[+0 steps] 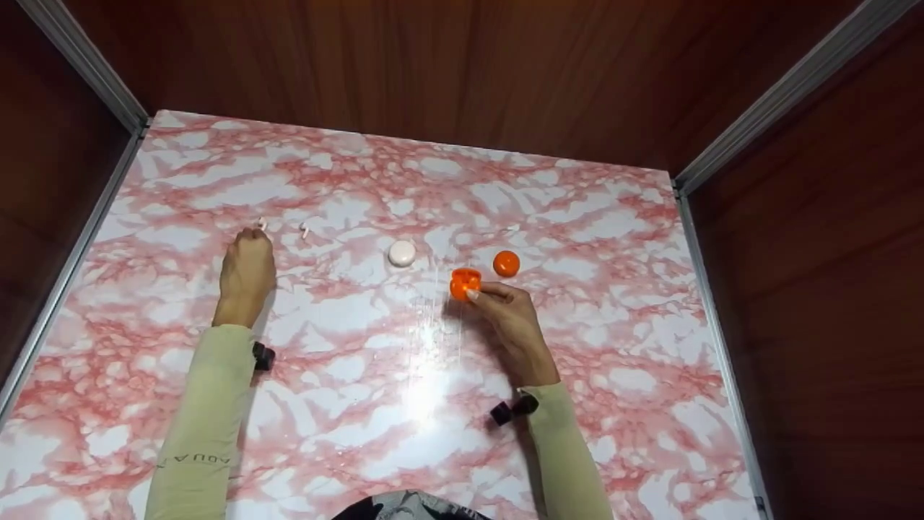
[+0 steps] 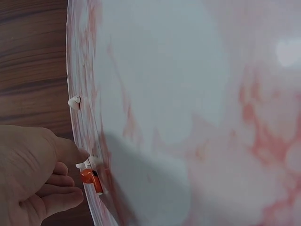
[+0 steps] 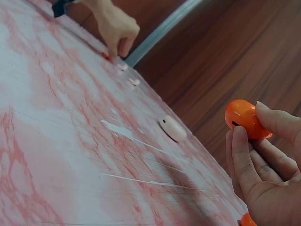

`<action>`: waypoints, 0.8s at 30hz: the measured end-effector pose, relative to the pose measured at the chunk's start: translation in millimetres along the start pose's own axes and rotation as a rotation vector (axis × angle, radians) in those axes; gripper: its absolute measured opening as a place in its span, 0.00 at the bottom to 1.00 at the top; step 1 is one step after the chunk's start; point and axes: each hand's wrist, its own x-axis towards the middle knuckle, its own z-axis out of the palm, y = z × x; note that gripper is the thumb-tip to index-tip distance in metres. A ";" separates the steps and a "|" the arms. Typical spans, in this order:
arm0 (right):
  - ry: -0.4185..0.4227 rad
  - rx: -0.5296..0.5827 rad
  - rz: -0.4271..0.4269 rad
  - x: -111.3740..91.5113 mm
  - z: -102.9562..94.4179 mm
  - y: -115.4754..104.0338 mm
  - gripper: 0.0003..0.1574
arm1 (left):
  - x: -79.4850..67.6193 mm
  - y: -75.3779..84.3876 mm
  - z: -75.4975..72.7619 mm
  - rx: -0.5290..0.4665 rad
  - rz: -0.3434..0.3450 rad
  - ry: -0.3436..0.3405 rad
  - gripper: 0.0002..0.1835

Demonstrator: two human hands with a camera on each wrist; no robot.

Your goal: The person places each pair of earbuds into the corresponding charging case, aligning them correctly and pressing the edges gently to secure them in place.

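In my right hand (image 1: 509, 314) an orange earbud case (image 1: 463, 289) is pinched between thumb and fingers, raised off the table with its lid up. The right wrist view shows the case's (image 3: 244, 117) rounded glossy back. My left hand (image 1: 247, 271) reaches down at the far left of the table. Its thumb and fingertips stand apart around an orange earbud (image 2: 91, 181), which the hand hides in the head view. Right beside that lies a white earbud (image 1: 262, 223); another white earbud (image 1: 304, 230) rests a little to the right.
A white rounded case (image 1: 402, 253) sits mid-table, left of my right hand. Just beyond that hand lies a round orange object (image 1: 507, 263). Brown wood-grain panels (image 1: 433, 79) rise behind and at both sides of the pink marbled table (image 1: 346, 433).
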 end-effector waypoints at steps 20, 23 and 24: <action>0.043 -0.084 0.010 0.1 -0.6 -0.3 0.30 | 1.5 -0.1 6.8 0.027 0.022 0.037 0.09; 0.047 -0.079 0.011 -0.2 -0.5 -0.8 0.30 | 2.1 -0.1 7.8 -0.003 0.010 0.038 0.10; 0.051 -0.077 0.013 -0.5 -0.4 -1.0 0.31 | 2.4 0.1 8.0 -0.010 0.008 0.038 0.10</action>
